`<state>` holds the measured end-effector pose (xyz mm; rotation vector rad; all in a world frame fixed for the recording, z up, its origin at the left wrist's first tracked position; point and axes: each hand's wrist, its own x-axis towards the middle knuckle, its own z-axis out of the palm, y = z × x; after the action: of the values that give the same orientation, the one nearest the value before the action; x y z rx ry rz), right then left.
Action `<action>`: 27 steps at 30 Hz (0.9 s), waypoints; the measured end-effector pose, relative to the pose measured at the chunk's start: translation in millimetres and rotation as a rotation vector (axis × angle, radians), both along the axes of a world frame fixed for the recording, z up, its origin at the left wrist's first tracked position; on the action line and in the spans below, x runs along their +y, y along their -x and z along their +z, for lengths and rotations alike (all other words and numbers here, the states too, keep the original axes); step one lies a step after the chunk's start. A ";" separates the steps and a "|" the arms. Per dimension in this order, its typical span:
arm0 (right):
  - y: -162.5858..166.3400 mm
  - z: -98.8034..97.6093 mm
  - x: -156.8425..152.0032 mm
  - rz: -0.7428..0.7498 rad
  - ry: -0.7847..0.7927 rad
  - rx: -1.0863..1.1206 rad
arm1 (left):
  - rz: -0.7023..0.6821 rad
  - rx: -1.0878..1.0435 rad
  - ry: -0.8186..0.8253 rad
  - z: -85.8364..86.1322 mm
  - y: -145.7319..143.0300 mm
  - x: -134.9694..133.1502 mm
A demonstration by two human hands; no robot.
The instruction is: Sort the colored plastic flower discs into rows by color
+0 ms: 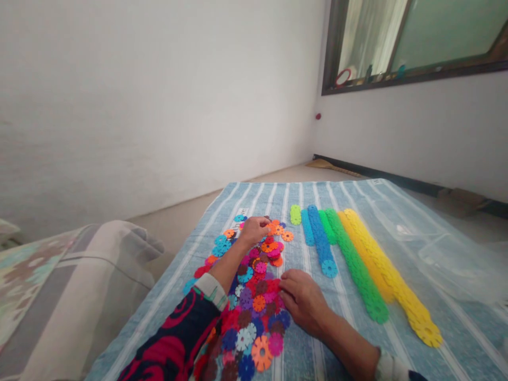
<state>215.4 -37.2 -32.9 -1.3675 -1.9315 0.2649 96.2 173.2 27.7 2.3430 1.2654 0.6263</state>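
A long heap of notched plastic discs (246, 297) in many colours lies on the striped cloth. At the far end of the heap, my left hand (254, 230) has thumb and finger pinched together at the edge of an orange notched disc (272, 229). My right hand (304, 300) is at the heap's right side, its fingers curled and the tips touching the red discs (273, 286). Whether those fingertips hold a disc is hard to see. Another orange disc (287, 236) lies just right of the far pieces.
Right of the heap lie chains of linked discs: a short lime one (296, 215), blue (320, 241), green (357, 267) and yellow (397, 280). A clear plastic bag (448, 262) rests at the right. A fabric-covered surface (91, 275) stands at the left, a wall behind.
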 end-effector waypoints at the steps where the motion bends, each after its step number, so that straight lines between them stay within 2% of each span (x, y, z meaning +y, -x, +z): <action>1: 0.4 -0.1 0.2 -0.002 -0.001 0.004 | -0.029 0.000 -0.002 -0.9 -14.1 -0.2; 6: 1.9 0.2 0.7 -0.013 0.001 0.005 | -0.087 0.024 -0.027 -5.2 -71.5 5.2; 10: 2.7 0.1 1.7 -0.018 0.021 -0.005 | -0.100 0.067 -0.045 -7.1 -94.5 14.4; 27: 3.1 -4.4 3.1 -0.003 0.008 -0.006 | -0.074 0.243 -0.147 -14.5 -104.3 17.3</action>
<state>212.3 -34.2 -37.2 -1.3781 -1.9350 0.2670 200.5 190.5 13.2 2.6392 1.2636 0.4336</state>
